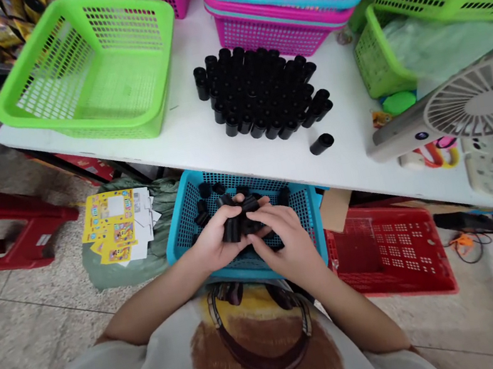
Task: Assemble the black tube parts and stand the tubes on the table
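Here in the middle, the left hand is cupped over the blue basket, fingers curled around a small bunch of black tubes, thumb laid across the top. The tubes lie against the palm and poke out past the thumb. In from the other side comes the right hand, fingers bent, thumb and index a little apart, black showing between them; whether they grip a tube or merely touch it, I cannot tell. The exact count in the bunch is unclear, dark on dark. Both hands and forearms hide much of the basket's inside, where loose black pieces show. Up on the white table, 1 lone tube lies near a packed black cluster.
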Motion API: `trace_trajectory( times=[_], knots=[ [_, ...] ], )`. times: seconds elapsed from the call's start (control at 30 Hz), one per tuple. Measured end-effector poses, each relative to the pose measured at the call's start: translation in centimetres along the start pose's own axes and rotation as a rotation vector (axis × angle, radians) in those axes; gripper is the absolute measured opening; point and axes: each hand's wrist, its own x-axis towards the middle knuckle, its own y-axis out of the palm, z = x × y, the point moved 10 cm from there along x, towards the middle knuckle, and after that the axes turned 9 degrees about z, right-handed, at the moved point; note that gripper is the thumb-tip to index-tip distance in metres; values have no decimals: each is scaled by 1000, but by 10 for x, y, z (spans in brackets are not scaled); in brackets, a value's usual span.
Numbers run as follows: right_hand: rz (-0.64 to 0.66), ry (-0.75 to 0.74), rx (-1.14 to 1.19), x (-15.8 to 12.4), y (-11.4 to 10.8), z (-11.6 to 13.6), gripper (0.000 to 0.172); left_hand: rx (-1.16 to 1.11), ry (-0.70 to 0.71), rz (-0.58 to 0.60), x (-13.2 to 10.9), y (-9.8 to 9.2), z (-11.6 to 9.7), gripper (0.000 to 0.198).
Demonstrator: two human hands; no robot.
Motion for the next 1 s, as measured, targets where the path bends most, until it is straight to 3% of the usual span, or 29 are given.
trace_trajectory(
  times=[0.13,0.3,0.4,0.5,0.6,0.8,1.0],
  knots=[
    [-188,-93,60,-7,-23,19,35,42,3,68,-7,8,-2,27],
    [-356,-51,207,-24,-57,7,47,163,-62,223,-15,16,-3,34],
    [-289,-5,160,-23,-60,0,50,217,-111,306,-18,19,-1,45],
    [-200,-42,229,-17,-54,3,49,267,-156,349,-19,20,1,53],
    [-193,-80,303,-13,-53,10,45,294,-169,364,-20,22,2,57],
    [-153,-129,237,-9,-50,16,43,404,-151,332,-19,22,7,72],
    [-47,-214,77,1,-35,20,53,601,-215,247,-18,9,10,69]
  ],
)
